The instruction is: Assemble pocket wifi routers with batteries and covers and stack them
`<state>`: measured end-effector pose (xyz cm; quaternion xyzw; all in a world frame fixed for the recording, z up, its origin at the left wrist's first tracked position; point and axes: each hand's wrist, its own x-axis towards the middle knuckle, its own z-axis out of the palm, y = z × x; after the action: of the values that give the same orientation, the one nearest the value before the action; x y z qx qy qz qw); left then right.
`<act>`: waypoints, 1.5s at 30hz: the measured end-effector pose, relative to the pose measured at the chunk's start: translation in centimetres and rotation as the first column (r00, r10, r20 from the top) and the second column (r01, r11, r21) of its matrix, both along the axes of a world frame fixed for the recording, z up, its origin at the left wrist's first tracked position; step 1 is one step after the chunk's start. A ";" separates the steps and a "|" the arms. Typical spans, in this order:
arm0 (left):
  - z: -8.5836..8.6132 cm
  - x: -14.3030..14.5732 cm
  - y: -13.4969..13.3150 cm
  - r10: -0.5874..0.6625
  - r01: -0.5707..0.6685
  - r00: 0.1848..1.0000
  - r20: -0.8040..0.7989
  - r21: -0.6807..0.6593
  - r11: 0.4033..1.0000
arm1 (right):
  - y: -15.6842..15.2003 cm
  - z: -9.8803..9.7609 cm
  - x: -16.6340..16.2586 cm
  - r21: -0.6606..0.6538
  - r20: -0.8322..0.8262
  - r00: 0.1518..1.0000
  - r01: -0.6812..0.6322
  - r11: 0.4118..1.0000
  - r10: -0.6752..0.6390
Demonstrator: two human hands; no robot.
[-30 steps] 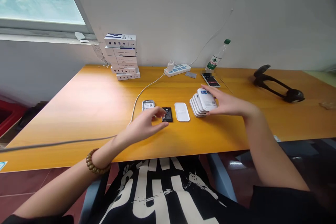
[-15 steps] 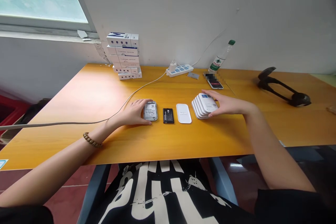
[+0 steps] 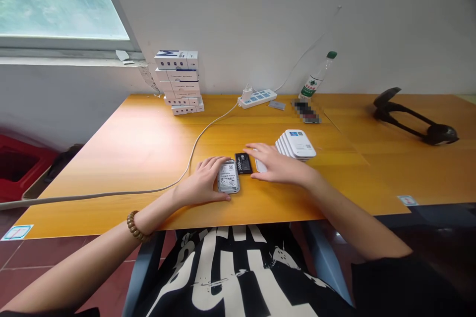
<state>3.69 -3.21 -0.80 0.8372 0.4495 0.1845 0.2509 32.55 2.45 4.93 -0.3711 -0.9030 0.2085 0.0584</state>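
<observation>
My left hand curves around a small white electronic device with its back off, thumb at the near end and fingers at the far end. Printed labels show inside the device. Close against its right side lies a black 3000 mAh battery. My right hand is open, thumb and fingers apart, its fingertips by the battery's right edge. Under that hand is a white back cover, mostly hidden. Beyond it, a slanted stack of white devices rests on the table.
A white cable runs past my left hand to a power strip. Boxes are stacked by the wall. A card, a phone, a water bottle and a black stand occupy the back and right.
My left hand has drawn the device right and nearer, up to the battery. My right hand has let go of the white stack and moved left over the cover to the battery.
</observation>
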 end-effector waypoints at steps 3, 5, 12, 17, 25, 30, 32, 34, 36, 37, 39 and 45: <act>-0.6 0.0 -0.6 0.000 0.000 1.000 0.020 0.009 1.000 | 0.8 -2.1 -2.1 -0.002 0.123 0.992 -0.035 0.999 0.035; -0.9 -0.2 -0.7 0.025 -0.025 0.999 0.041 0.002 1.000 | 1.3 -2.5 -2.4 -0.007 0.147 0.988 -0.048 0.999 0.049; -0.5 0.6 -1.2 0.079 -0.072 0.993 0.083 -0.075 0.995 | 1.0 -1.1 -1.0 0.123 -0.065 0.995 -0.064 0.990 0.073; -1.0 1.9 -0.5 0.085 -0.076 0.991 0.103 -0.082 0.994 | -0.9 -1.6 -1.6 0.057 -0.120 0.978 -0.162 0.985 0.168; -1.2 1.9 1.6 0.019 -0.018 0.998 0.068 -0.010 1.000 | -1.0 -3.7 -2.0 0.091 -0.075 0.984 -0.157 0.983 0.164; -1.2 1.6 1.4 -0.032 0.028 0.998 0.052 0.085 0.996 | -3.4 -4.0 -1.8 0.059 -0.012 0.990 -0.141 0.988 0.142; -1.2 1.6 1.3 -0.041 0.037 0.998 0.038 0.101 0.994 | -4.5 -3.9 -1.6 0.041 0.006 0.993 -0.119 0.992 0.119; -1.3 1.5 1.2 -0.055 0.052 0.998 0.017 0.119 0.991 | -5.0 -3.5 -1.3 0.025 0.009 0.992 -0.123 0.992 0.123; -1.3 1.5 1.2 -0.067 0.066 0.998 -0.003 0.145 0.987 | -4.6 -2.9 -0.8 0.008 -0.006 0.993 -0.121 0.993 0.121; -1.3 1.5 1.1 -0.068 0.069 0.998 -0.012 0.154 0.986 | -4.1 -2.5 -0.5 0.010 -0.012 0.995 -0.094 0.996 0.094; -1.1 1.6 1.0 -0.062 0.067 0.997 -0.035 0.159 0.985 | -2.5 -1.8 -0.1 0.035 0.028 0.999 0.026 0.999 -0.027; 0.2 1.4 -0.5 -0.051 0.069 0.989 -0.140 0.122 0.990 | 1.5 -0.7 -0.3 -0.146 0.432 0.882 0.274 0.951 -0.188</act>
<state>5.10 -3.71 -0.64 0.8753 0.4276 0.1472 0.1714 32.27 3.94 4.19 -0.5160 -0.8178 0.2079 -0.1475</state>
